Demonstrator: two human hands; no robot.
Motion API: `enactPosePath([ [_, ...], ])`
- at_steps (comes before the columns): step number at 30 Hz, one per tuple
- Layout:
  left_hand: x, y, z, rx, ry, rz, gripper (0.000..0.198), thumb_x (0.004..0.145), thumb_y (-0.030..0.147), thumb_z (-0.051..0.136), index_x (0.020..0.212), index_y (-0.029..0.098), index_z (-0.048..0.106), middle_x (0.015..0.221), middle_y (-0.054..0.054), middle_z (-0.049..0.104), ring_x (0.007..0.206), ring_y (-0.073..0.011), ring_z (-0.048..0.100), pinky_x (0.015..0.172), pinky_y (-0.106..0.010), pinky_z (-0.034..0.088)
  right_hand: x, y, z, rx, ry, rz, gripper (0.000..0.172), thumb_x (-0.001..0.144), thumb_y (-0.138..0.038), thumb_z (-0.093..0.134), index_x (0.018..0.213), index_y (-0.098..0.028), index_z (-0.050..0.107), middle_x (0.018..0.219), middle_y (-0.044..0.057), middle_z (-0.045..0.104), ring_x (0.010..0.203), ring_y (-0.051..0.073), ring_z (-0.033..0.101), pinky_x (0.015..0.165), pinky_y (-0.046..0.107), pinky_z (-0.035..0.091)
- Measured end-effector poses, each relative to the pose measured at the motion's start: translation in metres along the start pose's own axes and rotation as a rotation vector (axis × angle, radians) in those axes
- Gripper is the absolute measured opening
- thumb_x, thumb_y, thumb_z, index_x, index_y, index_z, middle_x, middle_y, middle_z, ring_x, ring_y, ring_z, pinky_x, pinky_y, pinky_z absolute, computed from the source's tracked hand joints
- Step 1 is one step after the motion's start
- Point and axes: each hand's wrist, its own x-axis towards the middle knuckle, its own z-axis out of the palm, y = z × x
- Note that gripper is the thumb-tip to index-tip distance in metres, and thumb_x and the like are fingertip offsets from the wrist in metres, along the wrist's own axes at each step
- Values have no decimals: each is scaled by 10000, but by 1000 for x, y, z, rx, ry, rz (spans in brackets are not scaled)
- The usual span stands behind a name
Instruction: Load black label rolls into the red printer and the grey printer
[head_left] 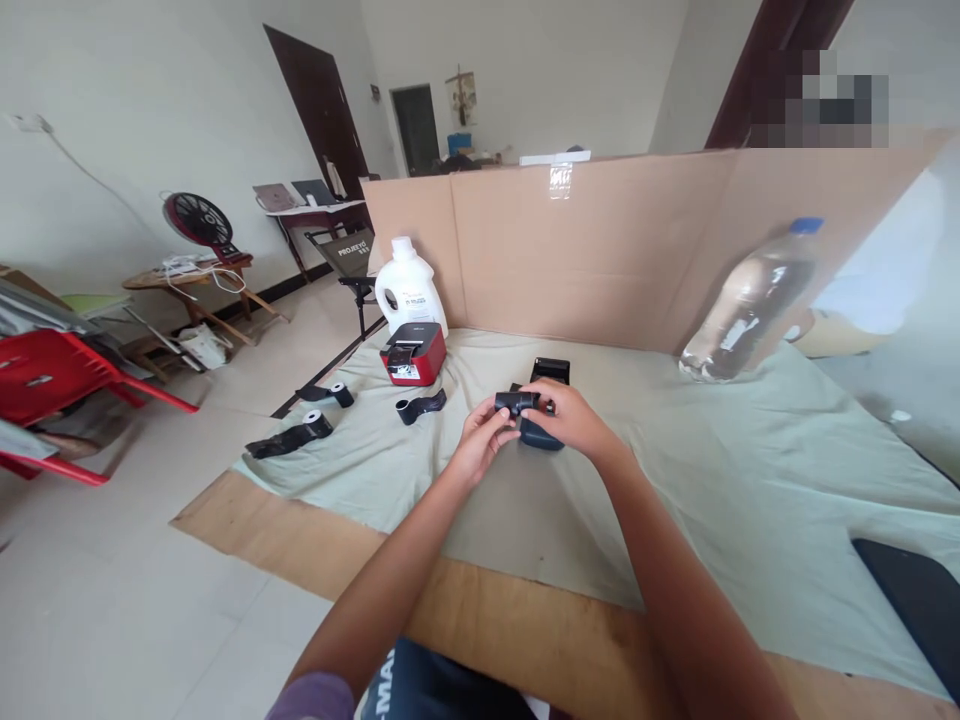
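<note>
My left hand (pixel 482 438) and my right hand (pixel 568 412) hold a small black roll (pixel 516 400) between them, fingertips closed at its two ends. Just behind and below the right hand sits a small black device (pixel 552 371), a portable printer by its look, with what seems to be a raised lid. My right hand covers much of its middle. To the left on the cloth lie partly unwound black rolls: one near the left hand (pixel 420 405), and two farther left, a larger roll (pixel 318 424) and a smaller one (pixel 341 396), both with pale cores.
A red and black label printer (pixel 414 355) stands before a white jug (pixel 410 285). A cardboard panel (pixel 577 255) closes off the back. At the right are a large clear bottle (pixel 754 300) and a dark flat object (pixel 911 605). Pale green cloth (pixel 720 490) covers the wooden board (pixel 277 515).
</note>
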Motion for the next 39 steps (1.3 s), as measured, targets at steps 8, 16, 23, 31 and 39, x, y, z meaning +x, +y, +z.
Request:
enactPosePath([
  [8, 2, -7, -16, 616, 20, 376, 364, 703, 472, 823, 598, 154, 678, 848, -27, 512, 848, -157, 510, 790, -268, 425, -2, 11, -14, 157, 191, 151, 314, 841, -362, 648, 1107, -203, 700, 914, 36, 662, 714, 160, 567, 697, 311, 462],
  [16, -23, -22, 2, 237, -129, -164, 413, 712, 510, 813, 826, 120, 737, 757, -33, 672, 696, -136, 584, 669, -246, 440, -12, 49, -10, -250, 175, 320, 226, 820, -208, 665, 1042, -232, 702, 1010, 47, 722, 889, 224, 652, 837, 355, 484],
  [23, -20, -40, 5, 287, -102, -272, 489, 648, 548, 833, 805, 99, 722, 660, -15, 628, 539, -87, 504, 450, -199, 360, -13, 79, 10, -438, 174, 443, 283, 867, -198, 618, 1142, -222, 682, 1120, 93, 682, 1092, 284, 612, 921, 390, 486],
  [31, -15, -44, 3, 323, -85, -282, 477, 646, 548, 815, 794, 106, 711, 655, -26, 635, 520, -97, 529, 400, -199, 389, -6, 101, 23, -83, 375, 704, 342, 690, -191, 662, 1029, -188, 704, 1138, 106, 572, 947, 240, 622, 924, 382, 492],
  [39, -17, -38, 5, 399, -74, -350, 406, 681, 492, 802, 746, 106, 694, 615, -26, 650, 423, -84, 526, 345, -190, 373, 0, 113, 29, 153, 594, 632, 562, 771, -425, 627, 1280, -228, 496, 1250, 91, 601, 1077, 231, 559, 979, 400, 465],
])
